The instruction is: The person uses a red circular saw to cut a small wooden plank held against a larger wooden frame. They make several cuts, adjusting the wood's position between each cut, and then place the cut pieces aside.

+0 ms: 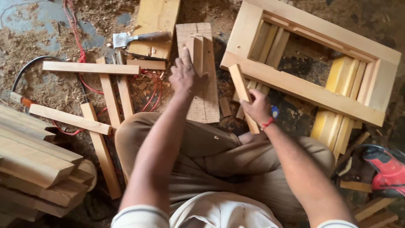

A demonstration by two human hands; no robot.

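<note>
My left hand (184, 74) rests on a flat wooden board (203, 90) lying on the floor and holds a small upright wooden piece (196, 52) against it. My right hand (257, 107) grips a short wooden strip (241, 86) that points up and left toward a wooden frame (295, 84). A red thread circles my right wrist. My crossed legs in brown trousers fill the lower middle.
A hatchet (135, 39) lies on a yellow plank at the top. Loose wooden strips (110, 97) and red wire (80, 55) lie on the sawdust at left. Stacked planks (33, 169) sit at bottom left. A red power tool (386, 169) is at right.
</note>
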